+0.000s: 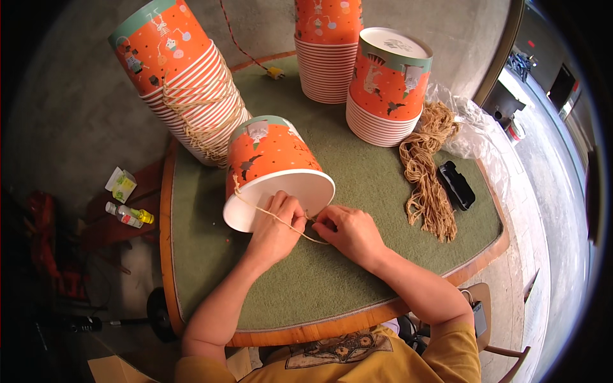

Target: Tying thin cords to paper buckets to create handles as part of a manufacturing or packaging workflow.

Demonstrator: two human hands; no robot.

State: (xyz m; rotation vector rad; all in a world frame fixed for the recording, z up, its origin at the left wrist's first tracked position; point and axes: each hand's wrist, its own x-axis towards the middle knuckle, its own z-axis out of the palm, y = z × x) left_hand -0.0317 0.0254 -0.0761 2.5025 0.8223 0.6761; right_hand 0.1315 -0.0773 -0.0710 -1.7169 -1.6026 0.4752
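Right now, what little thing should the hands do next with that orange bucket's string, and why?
Perhaps the right hand should gently draw the cord snug: it already meets the left side of the orange bucket but bows loosely across the open mouth. The left hand, close beside the right, could help steady things.

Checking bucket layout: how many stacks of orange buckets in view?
3: left stack; back stack, cut off by the picture's top; right stack. The lone bucket isn't counted; others may be out of view.
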